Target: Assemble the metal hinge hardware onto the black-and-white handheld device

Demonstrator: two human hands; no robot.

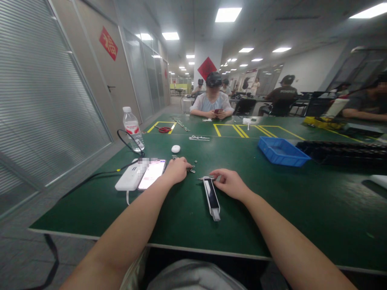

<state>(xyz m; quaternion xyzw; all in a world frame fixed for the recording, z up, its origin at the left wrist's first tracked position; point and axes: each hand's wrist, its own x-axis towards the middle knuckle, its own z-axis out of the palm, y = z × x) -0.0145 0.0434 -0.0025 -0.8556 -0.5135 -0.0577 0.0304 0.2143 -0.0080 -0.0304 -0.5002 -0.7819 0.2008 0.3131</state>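
Note:
My left hand [177, 170] rests on the green table, its index finger stretched out to a few small metal rings [192, 171]. The other fingers are partly hidden behind the back of the hand. My right hand [230, 183] curves its thumb and index finger around the right end of a slim pointed metal tool [203, 178]. That tool lies across the far end of a narrow white device with a black face [212, 195]. The device's grey end points toward me. A small white rounded case [175, 149] sits just beyond my left hand.
To the left are a lit phone [152, 174], a white power bank [128, 179] with cables and a water bottle [133, 131]. A blue tray [282, 152] stands at right. Red-handled scissors [165, 129] lie farther off. A person [211, 100] sits opposite, holding a phone.

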